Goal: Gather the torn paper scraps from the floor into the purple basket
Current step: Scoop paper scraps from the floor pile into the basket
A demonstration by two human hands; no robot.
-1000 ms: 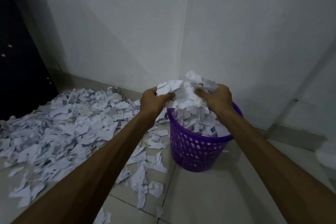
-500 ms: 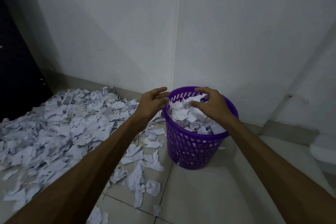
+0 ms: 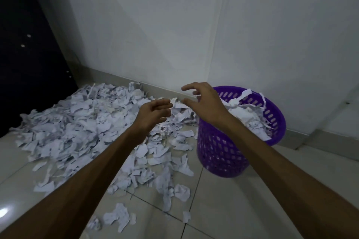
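Head view: both hands hang empty in the air, fingers loosely spread, the left hand above the paper scraps on the floor, the right hand just left of the purple basket, itself heaped with paper. Best reach low and scoop with 2 cupped palms, squeezing the load together. The basket's depth is hidden, and its rim seems blurred.

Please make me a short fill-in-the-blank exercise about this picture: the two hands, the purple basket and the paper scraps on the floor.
1. The basket has the colour ____.
2. Both the left hand and the right hand hold ____.
3. The big pile of paper scraps lies on the floor to the ____ of the basket.

Missing words: purple; nothing; left
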